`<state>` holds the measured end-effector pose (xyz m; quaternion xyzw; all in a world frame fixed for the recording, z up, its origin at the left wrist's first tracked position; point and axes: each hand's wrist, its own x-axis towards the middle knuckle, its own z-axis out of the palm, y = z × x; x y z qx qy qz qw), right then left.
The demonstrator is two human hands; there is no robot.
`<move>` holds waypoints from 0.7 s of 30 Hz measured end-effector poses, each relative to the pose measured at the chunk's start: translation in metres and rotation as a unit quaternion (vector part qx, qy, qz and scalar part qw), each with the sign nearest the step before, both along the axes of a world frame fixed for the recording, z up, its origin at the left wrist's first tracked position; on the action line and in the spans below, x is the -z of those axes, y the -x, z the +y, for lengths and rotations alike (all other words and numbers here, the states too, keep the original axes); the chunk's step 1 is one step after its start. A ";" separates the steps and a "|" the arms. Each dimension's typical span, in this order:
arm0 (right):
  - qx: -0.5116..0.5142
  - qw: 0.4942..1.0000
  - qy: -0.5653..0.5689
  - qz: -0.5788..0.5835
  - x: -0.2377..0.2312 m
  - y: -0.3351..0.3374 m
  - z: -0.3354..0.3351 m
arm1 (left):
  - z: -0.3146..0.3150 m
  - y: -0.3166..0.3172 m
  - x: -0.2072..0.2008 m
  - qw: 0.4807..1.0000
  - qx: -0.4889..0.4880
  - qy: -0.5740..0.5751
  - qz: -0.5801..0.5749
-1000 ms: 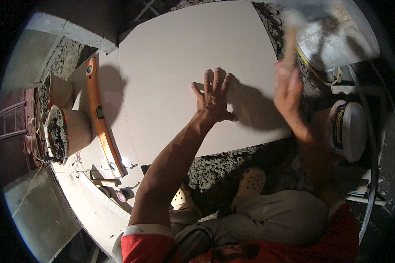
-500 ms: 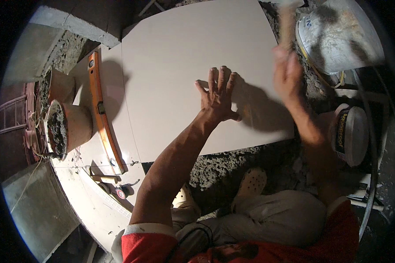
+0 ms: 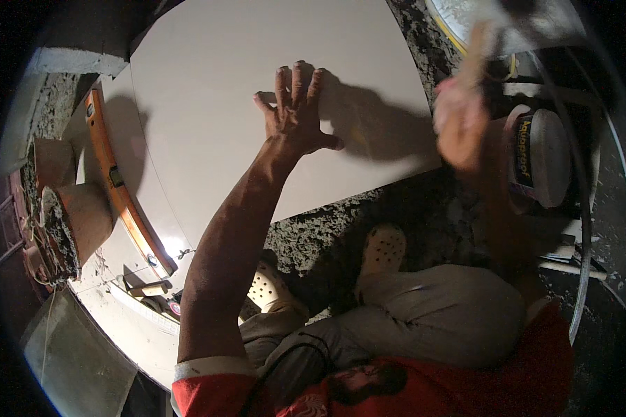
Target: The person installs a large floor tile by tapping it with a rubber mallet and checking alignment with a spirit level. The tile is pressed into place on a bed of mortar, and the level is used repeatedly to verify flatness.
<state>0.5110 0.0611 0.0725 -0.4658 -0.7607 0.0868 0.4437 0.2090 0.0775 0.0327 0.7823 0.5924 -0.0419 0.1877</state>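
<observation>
L hand [image 3: 290, 121] spread on pale tile [image 3: 215, 125], R hand [image 3: 459, 118] gripping wooden-handled tool [image 3: 474, 55]

Nearest to the cam are the red shirt [image 3: 410, 382] and grey trousers [image 3: 438, 313] of the person, who is in a squat pos. w/ perforated clogs [image 3: 384, 250] on the feet. In front is rough grey mortar [image 3: 313, 243], along the near edge of the tile. The tile lies flat before the person; its L side meets a neighbouring tile [image 3: 158, 208] at a thin joint.

The L hand is palm down, fingers wide apart, approx. mid-tile. The R hand is closed around the tool's handle, just beside the tile's R edge; hand & tool are blurred, so the tool's head can't be told.

On the neighbouring tile lies an orange spirit level [image 3: 118, 184], w/ a bucket [image 3: 87, 215] to its L. Far R: a white tub [image 3: 549, 160] and, beyond, a whitish pail [image 3: 522, 24].
</observation>
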 end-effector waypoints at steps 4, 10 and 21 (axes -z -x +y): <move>0.058 0.969 0.215 -0.105 0.028 -0.005 -0.038 | 0.000 0.000 0.000 1.000 0.005 -0.008 -0.003; -0.002 0.937 0.262 0.230 -0.053 -0.013 -0.027 | 0.000 0.005 0.018 0.997 0.017 -0.080 -0.007; -0.017 0.905 -0.136 -0.403 0.040 -0.073 -0.073 | 0.001 0.000 0.023 0.997 -0.003 -0.070 0.030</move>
